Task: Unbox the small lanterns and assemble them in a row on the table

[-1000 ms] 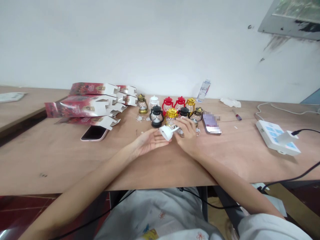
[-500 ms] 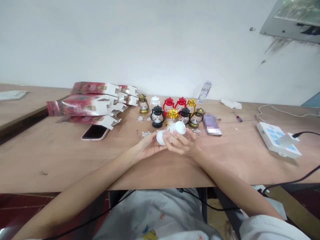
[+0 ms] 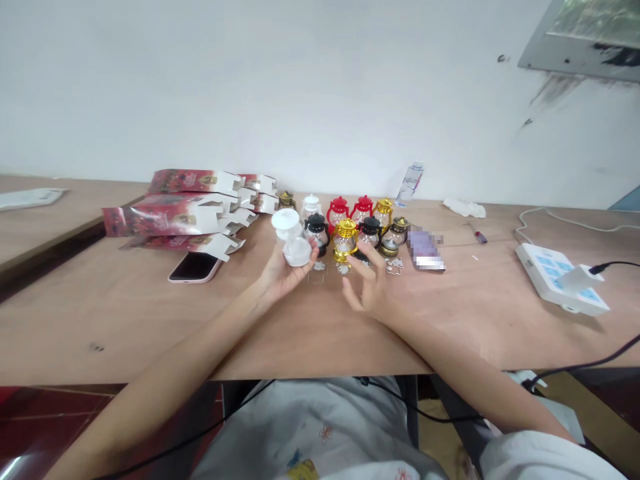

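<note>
A white lantern (image 3: 297, 251) with a clear globe is tilted in my left hand (image 3: 283, 275), its round white base turned up toward me. My right hand (image 3: 373, 283) holds nothing; its fingers are spread and slightly curled over the table, in front of the gold lantern (image 3: 345, 240). Behind both hands stand several small lanterns, among them a red lantern (image 3: 339, 212), a black lantern (image 3: 370, 232), a bronze lantern (image 3: 394, 237) and another white lantern (image 3: 311, 205). Small metal wires and white bits (image 3: 343, 269) lie before them.
Red and white cardboard boxes (image 3: 170, 215) are piled at the left, with a phone (image 3: 195, 267) beside them. To the right are a purple pack (image 3: 425, 250), a screwdriver (image 3: 480, 236) and a power strip (image 3: 560, 279) with cables. A water bottle (image 3: 410, 183) leans against the wall.
My right hand has let go of the white lantern and opened. My left hand has carried it left and up, turning its base toward me.
</note>
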`<state>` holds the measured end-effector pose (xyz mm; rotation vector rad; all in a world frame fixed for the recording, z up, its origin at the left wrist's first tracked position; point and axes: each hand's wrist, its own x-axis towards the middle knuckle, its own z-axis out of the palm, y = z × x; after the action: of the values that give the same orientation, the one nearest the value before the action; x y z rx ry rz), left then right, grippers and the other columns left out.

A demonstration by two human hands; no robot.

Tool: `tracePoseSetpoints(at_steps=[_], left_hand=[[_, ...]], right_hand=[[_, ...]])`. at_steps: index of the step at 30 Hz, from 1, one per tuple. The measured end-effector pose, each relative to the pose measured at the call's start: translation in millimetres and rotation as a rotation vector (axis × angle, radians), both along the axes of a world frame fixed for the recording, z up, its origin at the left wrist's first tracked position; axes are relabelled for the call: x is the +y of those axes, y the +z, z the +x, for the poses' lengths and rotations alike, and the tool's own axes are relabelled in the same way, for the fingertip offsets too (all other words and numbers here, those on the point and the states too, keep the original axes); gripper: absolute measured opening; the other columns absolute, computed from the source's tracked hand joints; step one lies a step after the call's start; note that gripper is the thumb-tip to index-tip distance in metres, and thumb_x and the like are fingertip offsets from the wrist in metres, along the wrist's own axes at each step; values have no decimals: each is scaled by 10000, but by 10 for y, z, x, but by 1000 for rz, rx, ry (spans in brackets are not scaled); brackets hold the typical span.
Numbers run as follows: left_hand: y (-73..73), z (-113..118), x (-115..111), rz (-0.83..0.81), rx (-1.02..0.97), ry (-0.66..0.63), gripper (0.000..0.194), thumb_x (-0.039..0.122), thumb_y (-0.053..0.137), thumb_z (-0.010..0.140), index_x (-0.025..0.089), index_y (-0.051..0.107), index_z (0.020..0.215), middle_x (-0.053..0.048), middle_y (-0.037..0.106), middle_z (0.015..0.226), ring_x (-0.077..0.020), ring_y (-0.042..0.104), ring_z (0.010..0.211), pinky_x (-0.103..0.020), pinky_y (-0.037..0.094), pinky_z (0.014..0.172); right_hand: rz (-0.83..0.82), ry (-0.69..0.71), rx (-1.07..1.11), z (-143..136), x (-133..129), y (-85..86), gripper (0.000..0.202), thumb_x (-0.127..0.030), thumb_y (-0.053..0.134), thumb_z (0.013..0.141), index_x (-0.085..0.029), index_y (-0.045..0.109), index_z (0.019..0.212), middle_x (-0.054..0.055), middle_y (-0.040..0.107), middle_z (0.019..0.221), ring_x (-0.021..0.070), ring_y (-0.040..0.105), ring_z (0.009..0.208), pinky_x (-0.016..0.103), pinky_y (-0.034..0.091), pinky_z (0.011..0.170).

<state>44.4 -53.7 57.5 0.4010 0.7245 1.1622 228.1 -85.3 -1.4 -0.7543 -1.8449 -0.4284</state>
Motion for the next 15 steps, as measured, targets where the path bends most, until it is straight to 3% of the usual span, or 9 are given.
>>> tracePoseSetpoints(at_steps=[6,12,15], left_hand=[[-9,-4,-17,80,24,-66,256,258,404,931,144,629,886,-54,654,800,-102,615,685,-189,560,637],[-42,63,-59,3,-21,-61,291,269,379,945,127,613,846,-59,647,753,-101,612,638,-169,544,570],[-46,16,16,56,-103,65,342,299,336,957,109,605,863,-65,640,730,-107,607,612,-172,538,547]], right_hand=[[-106,96,-52,-43,-16,73,594,-159,491,832,-245,288,1384,135,518,1257,260,505,1218,475,474,989],[-122,120,-42,-58,-1,42,586,-130,478,845,-201,289,1395,153,540,1222,249,512,1191,451,477,978],[-148,149,-40,-60,4,35,589,-125,471,852,-204,274,1401,152,538,1216,249,514,1181,453,484,972]])
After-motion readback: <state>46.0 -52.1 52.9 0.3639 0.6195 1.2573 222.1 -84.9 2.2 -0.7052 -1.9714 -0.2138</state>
